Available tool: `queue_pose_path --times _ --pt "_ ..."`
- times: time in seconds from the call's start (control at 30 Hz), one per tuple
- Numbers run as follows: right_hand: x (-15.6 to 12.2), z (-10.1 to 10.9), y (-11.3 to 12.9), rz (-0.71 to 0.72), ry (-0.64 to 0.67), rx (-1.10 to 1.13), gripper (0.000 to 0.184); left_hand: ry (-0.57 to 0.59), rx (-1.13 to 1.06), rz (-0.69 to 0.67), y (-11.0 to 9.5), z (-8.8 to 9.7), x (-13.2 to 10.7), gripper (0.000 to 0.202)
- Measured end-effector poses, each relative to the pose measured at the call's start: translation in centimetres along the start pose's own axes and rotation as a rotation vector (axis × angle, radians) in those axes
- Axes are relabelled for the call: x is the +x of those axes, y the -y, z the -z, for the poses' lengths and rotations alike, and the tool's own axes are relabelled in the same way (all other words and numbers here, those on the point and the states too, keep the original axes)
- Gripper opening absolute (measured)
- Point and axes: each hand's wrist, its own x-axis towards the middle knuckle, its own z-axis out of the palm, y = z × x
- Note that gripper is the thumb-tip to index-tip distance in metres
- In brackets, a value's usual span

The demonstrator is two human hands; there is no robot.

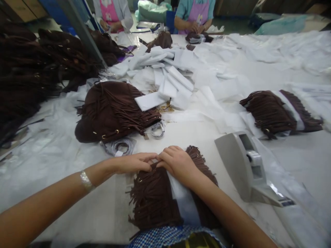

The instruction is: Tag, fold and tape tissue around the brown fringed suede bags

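A dark brown fringed bag (155,199) lies right in front of me, with a pale wrapping band (184,199) around its middle. At the bag's far edge, my left hand (138,162) pinches with thumb and fingers. My right hand (178,164) reaches across the band, its fingers curled on the same edge and meeting the left fingertips. Just what the fingertips grip there is partly hidden. Beyond my left hand are a coiled strap in clear plastic (121,147) and a larger fringed bag (108,106), unwrapped.
A grey tape dispenser (240,165) stands to the right, near another banded bag (278,112). White foam pads (165,75) are heaped mid-table, and dark bags (38,65) pile up at left beside a metal post (82,31). Two people in aprons (198,17) work across the table.
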Motion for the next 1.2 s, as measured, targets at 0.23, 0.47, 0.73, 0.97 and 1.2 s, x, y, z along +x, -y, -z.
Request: queue_pose_path --times 0.23,0.47,0.73,0.97,1.2 --pt "0.0 0.1 -0.3 -0.139 0.055 -0.025 0.027 -0.150 0.122 0.134 -0.4 -1.4 -1.7 0.034" --pt "-0.2 2.5 0.4 -0.226 0.278 -0.095 0.044 -0.083 -0.016 0.228 -1.4 -2.0 -2.7 0.037" --pt "5.2 6.5 -0.5 -0.056 0.647 0.089 0.042 -0.301 0.146 0.095 -3.2 -1.9 -3.5 0.028" --pt "7.8 2.7 -4.0 -0.008 1.025 0.780 0.023 -0.317 0.248 -0.120 -3.3 -2.0 -3.5 0.026" --pt "6.8 2.5 -3.4 -0.109 0.932 0.604 0.027 -0.277 0.305 -0.171 -2.8 -2.1 -2.7 0.025"
